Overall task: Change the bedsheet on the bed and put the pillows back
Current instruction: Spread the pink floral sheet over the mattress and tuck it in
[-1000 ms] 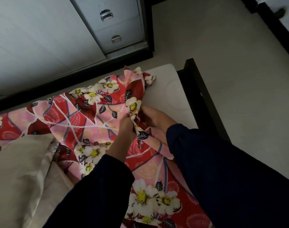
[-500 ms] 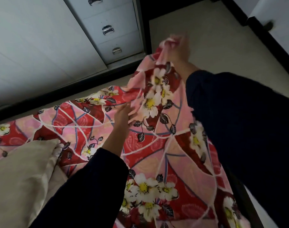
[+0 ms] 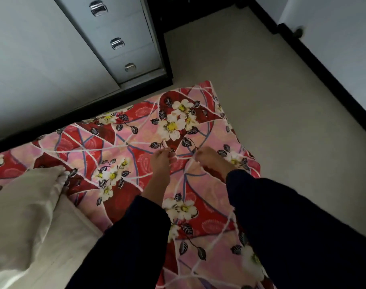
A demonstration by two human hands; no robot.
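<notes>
Left hand and right hand each pinch the floral bedsheet, apparently to smooth it toward the one-o'clock corner. A cream pillow lies aside at eight o'clock.

No readable text, labels or numbers anywhere.

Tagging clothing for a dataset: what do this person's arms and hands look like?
Long, plain dark navy sleeves cover both arms, left sleeve and right sleeve. Left hand and right hand are bare: no gloves, rings or watch visible.
</notes>
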